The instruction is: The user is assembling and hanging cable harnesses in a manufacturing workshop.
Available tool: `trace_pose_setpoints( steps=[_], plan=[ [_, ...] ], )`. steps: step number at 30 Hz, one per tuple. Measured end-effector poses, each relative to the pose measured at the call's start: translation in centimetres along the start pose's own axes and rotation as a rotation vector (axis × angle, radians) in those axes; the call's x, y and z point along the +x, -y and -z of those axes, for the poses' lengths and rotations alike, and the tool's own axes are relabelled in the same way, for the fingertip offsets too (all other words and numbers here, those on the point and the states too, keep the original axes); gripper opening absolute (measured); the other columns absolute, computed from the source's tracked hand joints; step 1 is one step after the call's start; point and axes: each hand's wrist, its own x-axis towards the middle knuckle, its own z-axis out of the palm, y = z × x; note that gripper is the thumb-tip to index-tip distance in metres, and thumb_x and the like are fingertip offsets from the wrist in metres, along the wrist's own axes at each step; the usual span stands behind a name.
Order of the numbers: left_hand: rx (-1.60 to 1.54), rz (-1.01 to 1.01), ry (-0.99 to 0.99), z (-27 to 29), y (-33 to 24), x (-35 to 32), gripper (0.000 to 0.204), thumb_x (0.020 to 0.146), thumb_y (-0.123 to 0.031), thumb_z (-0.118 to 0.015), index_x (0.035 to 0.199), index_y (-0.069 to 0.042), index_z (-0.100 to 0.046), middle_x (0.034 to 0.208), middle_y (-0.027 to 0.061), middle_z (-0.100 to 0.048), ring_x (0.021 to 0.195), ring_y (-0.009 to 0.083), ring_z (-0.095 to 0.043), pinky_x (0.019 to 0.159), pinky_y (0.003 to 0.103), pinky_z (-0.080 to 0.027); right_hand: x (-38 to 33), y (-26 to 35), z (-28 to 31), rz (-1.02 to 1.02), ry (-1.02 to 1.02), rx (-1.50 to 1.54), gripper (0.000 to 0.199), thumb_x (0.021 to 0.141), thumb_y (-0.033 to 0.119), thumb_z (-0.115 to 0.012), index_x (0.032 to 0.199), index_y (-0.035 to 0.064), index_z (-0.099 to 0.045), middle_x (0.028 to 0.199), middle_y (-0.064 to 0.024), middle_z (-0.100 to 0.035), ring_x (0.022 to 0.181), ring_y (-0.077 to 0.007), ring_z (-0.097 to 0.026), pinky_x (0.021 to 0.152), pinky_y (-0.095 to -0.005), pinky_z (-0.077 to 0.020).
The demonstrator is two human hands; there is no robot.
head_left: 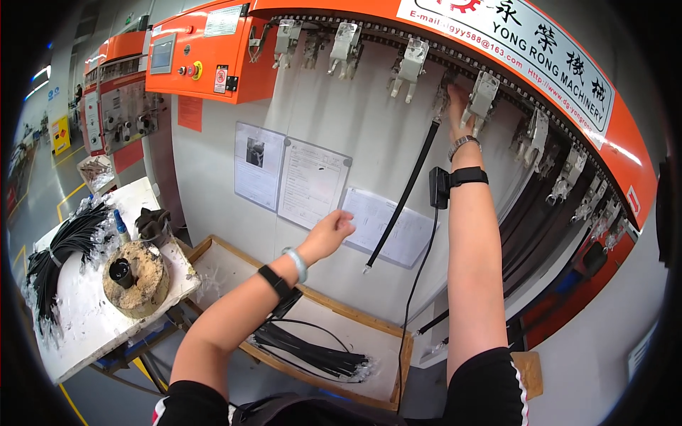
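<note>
A row of metal clips hangs from the chain of an orange overhead conveyor. My right hand (460,117) is raised to one clip (441,106), its fingers closed against the clip's side and partly hidden behind a neighbouring clip (481,98). From the gripped clip a black cable (405,195) hangs at a slant, with a clear tip at its lower end. My left hand (332,233) hovers lower, in front of papers (312,183) fixed to the pale panel. Its fingers are loosely curled and slightly apart, with nothing visible in them.
Below, a wood-edged tray (312,302) holds a bundle of black cables (312,351). More cables (60,252) lie on a white table (92,323) at left, beside a round crusty block (135,284). An orange control box (202,57) stands upper left. A thin cord (410,284) hangs from my right wrist.
</note>
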Motion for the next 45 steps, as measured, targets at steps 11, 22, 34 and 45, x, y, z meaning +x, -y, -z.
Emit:
trace_pose_setpoints(
  steps=[11,22,34,45],
  plan=[
    [-0.303,-0.17,-0.03,-7.5,-5.3,16.9,0.05,0.085,-0.025,-0.058,0.123,0.003,-0.042,0.119,0.0195,-0.051,0.111,0.0254,-0.05,0.094,0.032,-0.039,-0.8,2.2,-0.2,0.075,0.143,0.165,0.035,0.084,0.024,-0.059,0.111,0.0017,-0.055,0.104,-0.0044,-0.058,0.093,-0.0128,-0.051,0.083,-0.028,-0.0365],
    [-0.719,-0.032,0.462,-6.3,-4.5,15.6,0.021,0.093,-0.014,-0.04,0.104,-0.001,-0.051,0.077,0.005,-0.056,0.071,0.0129,-0.055,0.071,0.026,-0.048,-0.8,2.1,1.0,0.052,0.125,0.146,0.047,0.081,0.022,-0.063,0.12,0.0016,-0.047,0.108,-0.0085,-0.058,0.101,-0.0179,-0.052,0.087,-0.0298,-0.0383],
    [-0.962,0.161,0.243,0.0,4.9,5.5,0.023,0.095,-0.022,-0.041,0.106,-0.003,-0.049,0.088,0.0077,-0.061,0.081,0.0164,-0.059,0.077,0.03,-0.047,-42.6,-7.0,0.2,-0.826,0.558,0.346,0.034,0.094,0.025,-0.044,0.113,-0.002,-0.051,0.088,-0.0051,-0.06,0.082,-0.0118,-0.054,0.081,-0.0254,-0.0416],
    [-0.469,1.028,-0.069,3.1,26.0,-15.1,0.025,0.092,-0.031,-0.047,0.105,-0.014,-0.059,0.094,0.0005,-0.057,0.085,0.0132,-0.051,0.074,0.027,-0.046,-63.1,-9.7,17.3,-1.371,0.865,-0.064,0.026,0.086,0.014,-0.057,0.109,0.0007,-0.059,0.07,-0.0003,-0.056,0.06,-0.0052,-0.05,0.053,-0.0193,-0.0401]
  ],
)
